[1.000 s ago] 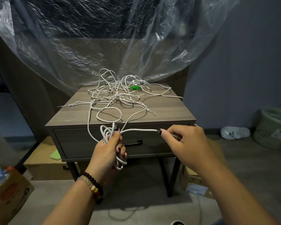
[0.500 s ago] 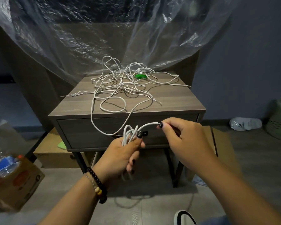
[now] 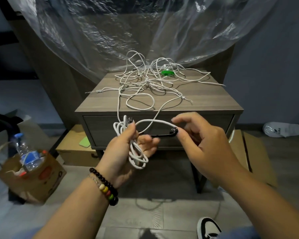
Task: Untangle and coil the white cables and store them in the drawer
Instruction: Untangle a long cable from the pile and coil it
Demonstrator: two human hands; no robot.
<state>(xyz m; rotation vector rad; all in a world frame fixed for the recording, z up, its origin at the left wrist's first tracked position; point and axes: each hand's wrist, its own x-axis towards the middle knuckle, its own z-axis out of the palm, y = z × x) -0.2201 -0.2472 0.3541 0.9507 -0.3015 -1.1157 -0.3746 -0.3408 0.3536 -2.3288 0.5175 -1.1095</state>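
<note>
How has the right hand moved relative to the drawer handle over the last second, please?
Yes: the right hand has drifted right along the drawer handle, away from the left hand's coil.

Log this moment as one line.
left hand: holds cable coil | right hand: pinches free strand | tangle: on nightstand | drawer: closed
</note>
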